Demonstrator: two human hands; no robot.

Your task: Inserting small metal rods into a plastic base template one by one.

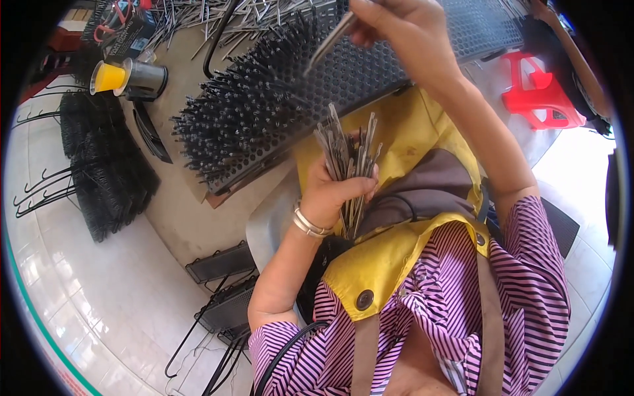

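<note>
My left hand [330, 198] is closed around a bundle of thin metal rods [347, 148], their tips fanned upward in front of my yellow apron. A slim grey metal rod [330, 43], perhaps more than one, is pinched in my right hand [403, 26] and slants down to the left. Below that rod lies a long black perforated board [389, 69]. Dark upright pieces [238, 122] fill the holes across its left part, packed close together. Bare holes show on its right part, beneath my right hand.
Loose metal rods [218, 16] lie heaped on the table behind the board. A metal cup [146, 79] and a yellow cup [109, 78] are at the left. Black bristly bundles with hooks [99, 165] hang beyond the table's left edge. A red stool [538, 96] stands at right.
</note>
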